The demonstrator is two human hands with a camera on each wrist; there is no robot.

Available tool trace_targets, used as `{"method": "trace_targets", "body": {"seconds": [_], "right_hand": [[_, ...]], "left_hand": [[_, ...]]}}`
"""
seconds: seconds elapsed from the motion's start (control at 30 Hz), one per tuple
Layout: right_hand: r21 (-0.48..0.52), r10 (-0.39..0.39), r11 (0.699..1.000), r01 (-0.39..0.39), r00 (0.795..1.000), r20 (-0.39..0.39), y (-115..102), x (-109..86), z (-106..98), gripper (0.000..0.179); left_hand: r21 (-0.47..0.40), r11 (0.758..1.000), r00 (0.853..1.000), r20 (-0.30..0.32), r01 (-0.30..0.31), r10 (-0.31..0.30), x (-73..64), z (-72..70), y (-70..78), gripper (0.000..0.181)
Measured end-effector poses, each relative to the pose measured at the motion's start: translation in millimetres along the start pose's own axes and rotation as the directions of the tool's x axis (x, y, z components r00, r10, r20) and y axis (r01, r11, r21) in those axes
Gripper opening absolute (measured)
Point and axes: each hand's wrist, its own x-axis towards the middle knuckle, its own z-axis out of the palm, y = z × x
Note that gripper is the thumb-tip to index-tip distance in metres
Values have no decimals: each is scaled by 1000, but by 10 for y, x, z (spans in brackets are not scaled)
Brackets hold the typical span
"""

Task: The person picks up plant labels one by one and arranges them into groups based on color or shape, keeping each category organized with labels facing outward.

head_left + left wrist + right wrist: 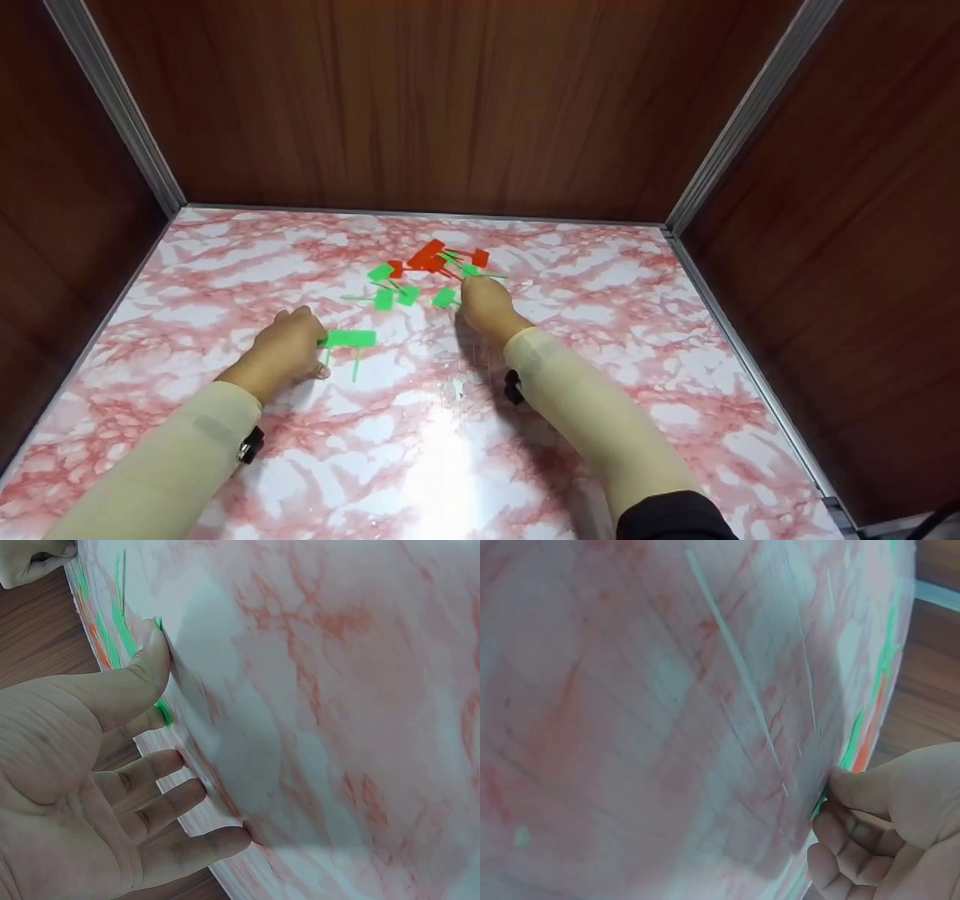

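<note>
Near the left middle of the tabletop in the head view, my left hand (289,345) touches the end of a green tag piece (351,339), which has two thin tails. In the left wrist view that hand (112,735) has its fingers spread and fairly straight, thumb and index fingertips at bits of green. Farther forward, my right hand (489,306) reaches to the edge of a loose group of tags. Its thumb and curled index finger pinch a green tag edge (820,804) in the right wrist view, mostly hidden by the fingers.
Red tags (427,256) overlap at the back of the group. Several green tags (384,299) with thin tails lie around them. The pink-and-white marbled table (622,360) has dark wood-look panels (435,105) behind and at both sides, with metal corner posts (750,112).
</note>
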Motion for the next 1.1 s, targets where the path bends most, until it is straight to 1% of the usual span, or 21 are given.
{"method": "trace_targets", "body": {"seconds": [0.07,0.13,0.23,0.3,0.33,0.4,0.53,0.57,0.67,0.77,0.83,0.9,1.0,1.03,1.07,1.1], "right_hand": [[-22,-4,1000,4,1000,19,-76,-46,-79,8],[-40,-3,999,4,1000,29,-144,-91,-170,10],[-100,7,995,-1,998,62,-246,-145,-288,13],[-126,11,992,-2,997,74,-229,-105,-265,14],[-135,22,991,-8,995,100,-240,-99,-271,14],[-150,29,989,-11,992,120,-213,-57,-218,12],[-166,32,986,-8,989,144,-156,-1,-131,14],[-161,22,987,1,990,140,-104,39,-61,15],[-133,28,991,-2,981,191,-218,-108,-252,18],[-67,34,998,-19,972,234,-350,-305,-504,21],[-25,27,999,-22,972,232,-369,-368,-593,20],[-1,31,999,-32,973,227,-385,-425,-659,18],[12,43,999,-47,970,238,-372,-435,-703,16],[1,59,998,-61,964,259,-431,-489,-794,16],[-13,44,999,-42,967,251,-421,-499,-804,16],[-30,29,999,-22,970,241,-357,-435,-731,16]], "left_hand": [[1,1000,1000,-1,3,-3,-8,-5,3,39],[-1,1000,1000,13,8,-8,-15,-11,11,43],[1,1000,999,33,20,-20,-15,-19,27,50],[1,1000,999,42,26,-26,-12,-20,31,53],[2,1000,999,40,26,-26,-9,-20,32,52],[3,1000,999,36,24,-24,-6,-18,34,48],[3,1000,999,27,21,-21,-10,-16,34,41],[3,1000,999,25,20,-20,-12,-15,32,40],[0,1000,1000,21,18,-18,-19,-13,31,40],[-6,1000,1000,20,15,-14,-21,-10,36,39],[-4,1000,1000,22,14,-14,-20,-11,40,38],[1,1000,1000,24,15,-15,-10,-8,33,38],[12,1000,999,30,19,-19,-2,-9,25,40],[14,1000,999,29,20,-20,-1,-10,22,41],[14,1000,999,28,21,-22,1,-9,17,42],[13,1000,999,32,26,-27,0,-10,15,43]]}}
